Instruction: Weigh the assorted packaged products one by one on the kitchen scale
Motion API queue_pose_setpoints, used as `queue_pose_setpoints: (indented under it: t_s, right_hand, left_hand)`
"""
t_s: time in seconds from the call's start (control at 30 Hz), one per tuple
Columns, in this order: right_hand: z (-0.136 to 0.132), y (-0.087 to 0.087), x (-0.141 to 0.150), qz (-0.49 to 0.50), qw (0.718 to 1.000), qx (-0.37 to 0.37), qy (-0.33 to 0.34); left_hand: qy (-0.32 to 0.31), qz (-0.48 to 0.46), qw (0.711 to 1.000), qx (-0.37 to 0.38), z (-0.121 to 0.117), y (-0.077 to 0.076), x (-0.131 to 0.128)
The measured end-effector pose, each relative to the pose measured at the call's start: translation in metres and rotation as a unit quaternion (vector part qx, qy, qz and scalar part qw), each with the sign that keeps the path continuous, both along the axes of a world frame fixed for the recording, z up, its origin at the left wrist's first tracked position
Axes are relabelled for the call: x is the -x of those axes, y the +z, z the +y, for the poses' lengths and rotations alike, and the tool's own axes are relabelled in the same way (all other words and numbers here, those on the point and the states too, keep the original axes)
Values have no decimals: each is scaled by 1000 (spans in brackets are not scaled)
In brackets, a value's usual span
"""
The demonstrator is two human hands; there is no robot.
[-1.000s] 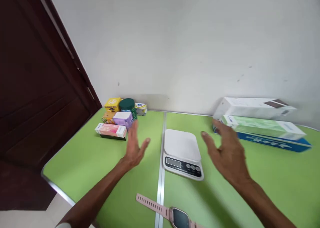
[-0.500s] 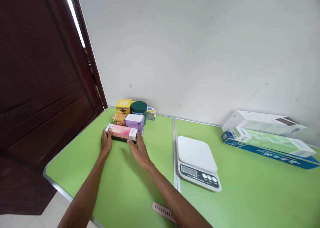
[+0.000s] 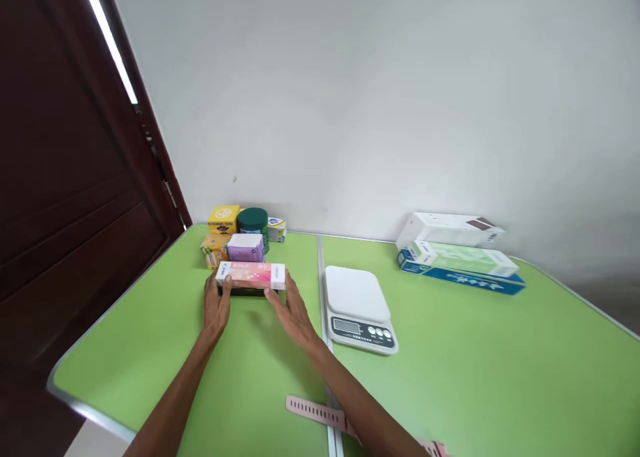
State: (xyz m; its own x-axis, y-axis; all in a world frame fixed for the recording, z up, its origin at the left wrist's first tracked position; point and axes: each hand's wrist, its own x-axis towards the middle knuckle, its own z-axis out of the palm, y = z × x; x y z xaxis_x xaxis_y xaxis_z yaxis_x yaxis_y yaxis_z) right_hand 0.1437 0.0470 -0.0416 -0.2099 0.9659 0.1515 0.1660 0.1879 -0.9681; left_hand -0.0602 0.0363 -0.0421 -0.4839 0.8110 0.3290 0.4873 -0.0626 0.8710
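Observation:
A long pink-and-white box (image 3: 250, 274) lies on top of a black box (image 3: 247, 291), of which only a strip shows. My left hand (image 3: 217, 303) grips the left end of the pink-and-white box, its thumb on the near side. At the right end, my right hand (image 3: 293, 308) is closed around the same box, thumb in front. Just behind stand a purple-and-white pack (image 3: 246, 249) and an orange patterned box (image 3: 215, 250). Farther back are a yellow box (image 3: 223, 219), a jar with a dark green lid (image 3: 253, 219) and a small white-and-yellow box (image 3: 277, 229).
A white kitchen scale (image 3: 357, 303) rests right of the seam in the green table (image 3: 450, 363). Several long boxes, including a blue one (image 3: 465, 278), are by the wall at right. A pink strap (image 3: 315, 410) lies partly under my right forearm.
The pink-and-white box has shifted right relative to the packs behind it and a little nearer, with both hands on its ends. The view has turned right.

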Motion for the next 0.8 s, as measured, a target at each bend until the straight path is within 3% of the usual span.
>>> queue_pose_setpoints:
  t_s: [0.07,0.2,0.33,0.53,0.7,0.8]
  right_hand:
    - [-7,18,-6,7,1000,16,-24]
    - [-17,53,-45,13,995,-48,-89]
    - [-24,66,-108,-1,983,-72,-171]
    - [-39,40,-178,-28,971,-13,-236]
    - [-38,3,-199,-36,974,4,-222]
    - [-28,-20,-210,-7,968,11,-250]
  left_hand:
    - [-16,29,999,-32,-8,8,-8]
    - [-79,74,991,-82,-22,22,-43]
    - [-164,53,983,-61,-22,25,-99]
    - [-258,29,965,-33,-10,7,-159]
    - [-267,40,962,32,-2,-15,-169]
    - [-258,32,964,56,0,-19,-165]
